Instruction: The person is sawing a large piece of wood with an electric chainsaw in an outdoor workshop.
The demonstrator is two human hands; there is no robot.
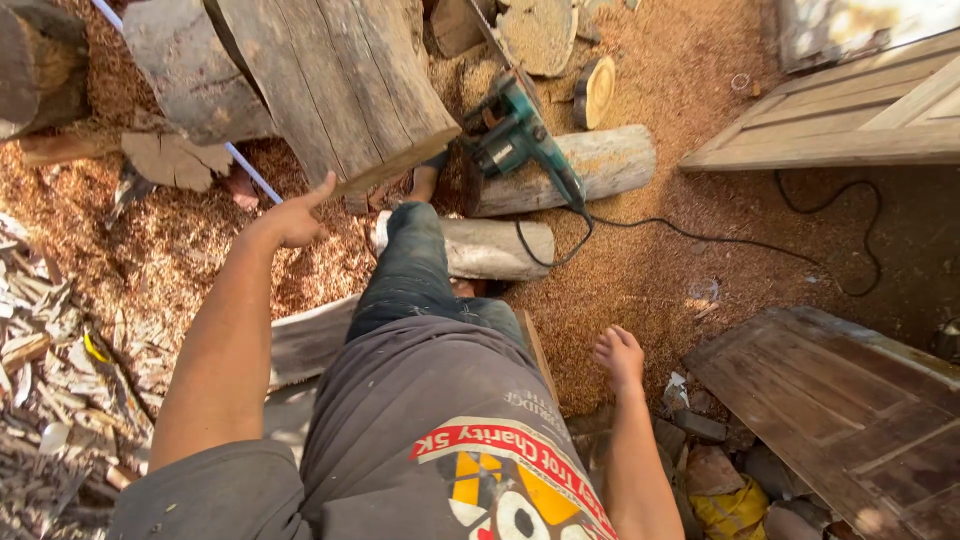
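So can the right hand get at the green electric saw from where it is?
Probably not without stepping forward: the right hand hangs empty beside the hip, and the green electric saw lies well ahead on a log, beyond the raised leg.

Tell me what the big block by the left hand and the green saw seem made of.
Big block: solid timber, rough-sawn and weathered grey-brown, with visible grain and cracks. The left hand reaches to its lower edge. Power saw: teal body looks like moulded plastic, matte and dusty; black cable probably rubber-sheathed.
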